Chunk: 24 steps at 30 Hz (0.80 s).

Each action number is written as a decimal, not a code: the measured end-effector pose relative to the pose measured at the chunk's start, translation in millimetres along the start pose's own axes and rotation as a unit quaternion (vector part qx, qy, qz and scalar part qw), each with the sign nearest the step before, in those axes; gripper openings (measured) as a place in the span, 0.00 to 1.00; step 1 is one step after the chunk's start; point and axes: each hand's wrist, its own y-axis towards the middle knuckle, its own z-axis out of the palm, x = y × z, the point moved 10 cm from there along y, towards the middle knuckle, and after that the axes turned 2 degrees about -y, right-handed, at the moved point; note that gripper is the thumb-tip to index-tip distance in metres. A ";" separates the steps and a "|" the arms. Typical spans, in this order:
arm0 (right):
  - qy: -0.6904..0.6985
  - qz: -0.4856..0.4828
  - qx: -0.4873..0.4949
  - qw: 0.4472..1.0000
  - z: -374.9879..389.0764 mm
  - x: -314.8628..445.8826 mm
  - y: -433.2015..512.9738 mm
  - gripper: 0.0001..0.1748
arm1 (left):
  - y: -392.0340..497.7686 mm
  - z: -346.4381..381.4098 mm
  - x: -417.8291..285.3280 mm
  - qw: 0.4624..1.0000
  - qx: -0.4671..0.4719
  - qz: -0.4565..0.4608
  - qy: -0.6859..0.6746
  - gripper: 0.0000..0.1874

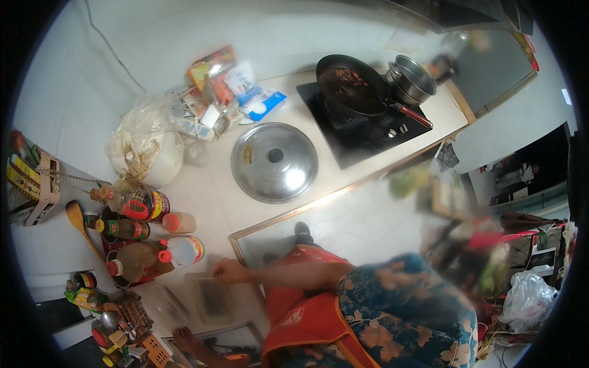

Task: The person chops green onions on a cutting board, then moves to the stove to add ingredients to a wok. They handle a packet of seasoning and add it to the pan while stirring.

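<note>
My right hand [231,271], with curled fingers, is at the upper right corner of a shallow clear plastic container [211,301] with something dark in it. Blur hides whether the fingers grip its rim. Lower down, my left hand [185,339] is by the lower end of a clear plastic box or lid [164,303]; whether it touches is unclear. Above the container on the counter stands a bottle with a red cap and clear contents [184,251]. A larger red-capped jug of brownish liquid [135,262] is beside it.
A steel pot lid [275,163] lies on the counter [209,202]. A wok [352,87] with dark food residue is tilted on the black cooktop [349,152], beside a steel pot [412,80]. Sauce bottles [126,228], a wooden spatula [83,225] and a knife-like orange-handled tool [236,356] are at left.
</note>
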 end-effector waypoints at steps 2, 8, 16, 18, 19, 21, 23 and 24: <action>-0.016 -0.019 -0.028 0.999 -14.8 -0.8 -2.2 0.11 | -0.8 11.5 -35.8 0.996 0.047 0.004 0.076 0.12; -0.105 -0.144 -0.068 0.982 -14.0 13.6 -2.7 0.14 | -11.1 1.5 -36.1 0.998 0.040 0.007 -0.050 0.10; -0.080 -0.188 -0.067 0.977 -6.7 13.4 -6.3 0.10 | -6.8 19.6 -25.3 0.951 0.156 -0.094 0.252 0.10; -0.079 -0.177 -0.020 0.981 -9.0 28.3 -17.8 0.09 | -4.8 18.3 -58.5 0.959 0.120 0.018 0.258 0.10; -0.057 -0.206 0.003 0.977 -2.2 43.1 -30.3 0.08 | -14.3 4.0 -31.5 0.976 0.087 0.014 0.200 0.11; -0.034 -0.144 0.074 0.986 15.1 39.7 -42.7 0.08 | -29.7 -7.0 2.8 0.996 0.040 -0.027 0.080 0.11; -0.032 -0.089 0.118 0.989 4.3 36.6 -52.9 0.09 | -40.2 1.2 14.5 0.994 0.017 -0.107 -0.027 0.09; -0.036 -0.069 0.139 0.987 0.2 41.4 -61.7 0.09 | -43.1 4.1 18.6 0.987 0.006 -0.140 -0.076 0.08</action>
